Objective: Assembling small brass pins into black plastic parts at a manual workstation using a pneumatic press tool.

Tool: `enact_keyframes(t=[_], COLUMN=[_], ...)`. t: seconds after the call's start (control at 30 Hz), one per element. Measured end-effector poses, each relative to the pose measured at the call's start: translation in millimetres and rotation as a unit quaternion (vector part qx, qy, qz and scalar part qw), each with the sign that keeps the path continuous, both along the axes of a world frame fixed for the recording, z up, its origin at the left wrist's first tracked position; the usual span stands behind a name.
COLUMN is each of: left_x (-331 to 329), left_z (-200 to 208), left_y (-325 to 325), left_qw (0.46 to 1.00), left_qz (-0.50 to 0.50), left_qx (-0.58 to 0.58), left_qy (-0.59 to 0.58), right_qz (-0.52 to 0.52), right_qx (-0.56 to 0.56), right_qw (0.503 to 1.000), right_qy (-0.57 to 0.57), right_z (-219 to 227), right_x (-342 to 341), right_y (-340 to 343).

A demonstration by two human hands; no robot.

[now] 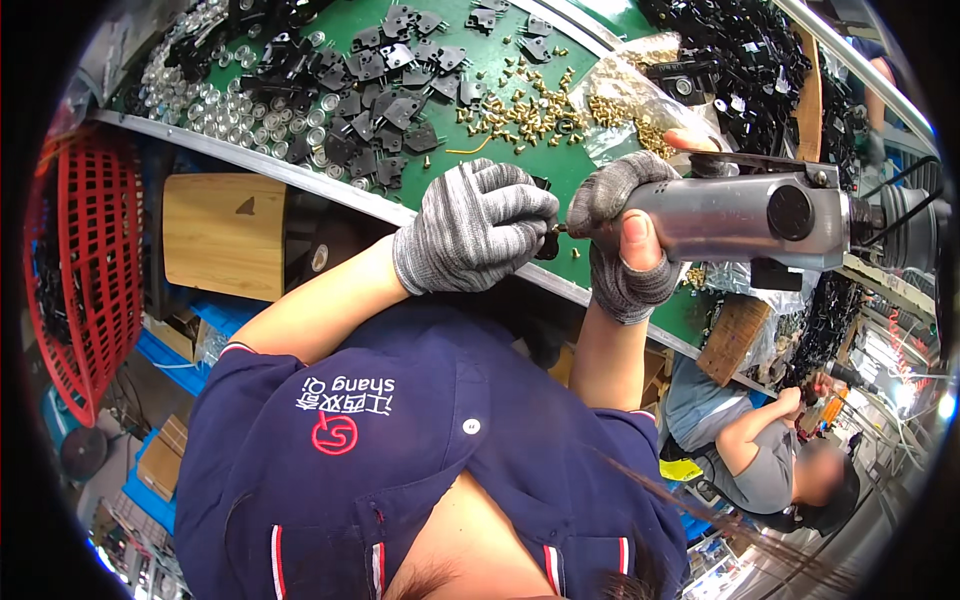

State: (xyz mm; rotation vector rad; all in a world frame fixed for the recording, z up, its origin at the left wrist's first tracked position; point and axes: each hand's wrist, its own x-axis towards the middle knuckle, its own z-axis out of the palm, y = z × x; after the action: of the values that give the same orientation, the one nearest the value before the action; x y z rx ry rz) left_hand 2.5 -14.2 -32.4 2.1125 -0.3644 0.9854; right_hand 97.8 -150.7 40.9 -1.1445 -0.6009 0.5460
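My left hand (pixel 478 225), in a striped grey knit glove, is closed around a small black part (pixel 548 246) that is mostly hidden by the fingers. My right hand (pixel 628 240), in a matching glove with bare thumb and fingertip, grips a grey metal power screwdriver (pixel 735 220) lying level. Its bit points left and meets the black part at my left fingertips, over the bench's near edge. Just beyond my hands, small brass screws (pixel 520 108) lie scattered on the green bench top (pixel 570 170). Flat black plastic pieces (pixel 395 108) with metal pins are heaped beyond my left hand.
Clear round caps (pixel 245 122) spread over the left of the bench. A plastic bag (pixel 640 95) of screws and piles of black parts (pixel 740 50) lie at the right. A red basket (pixel 90 270) stands at far left, beside a wooden board (pixel 225 235). Another person (pixel 765 455) sits at lower right.
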Motion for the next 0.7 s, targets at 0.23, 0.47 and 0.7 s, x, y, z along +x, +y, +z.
enact_keyframes(t=[0.23, 0.47, 0.7], left_x=[0.0, -0.7, -1.6], left_z=[-0.8, 3.2, 1.9], left_y=[-0.3, 1.0, 0.0], left_qw=[1.000, 1.000, 1.000], left_qz=[0.010, 0.001, -0.001], left_qx=[0.015, 0.013, 0.012], left_qy=[0.004, 0.010, 0.010], right_qz=[0.003, 0.007, 0.020], right_qx=[0.047, 0.035, 0.011], right_qw=[0.998, 0.999, 0.999], right_qy=[0.032, 0.001, 0.023], right_z=[-1.2, -4.1, -6.6], right_x=[2.9, 1.8, 4.1], right_y=[-2.4, 2.3, -2.0])
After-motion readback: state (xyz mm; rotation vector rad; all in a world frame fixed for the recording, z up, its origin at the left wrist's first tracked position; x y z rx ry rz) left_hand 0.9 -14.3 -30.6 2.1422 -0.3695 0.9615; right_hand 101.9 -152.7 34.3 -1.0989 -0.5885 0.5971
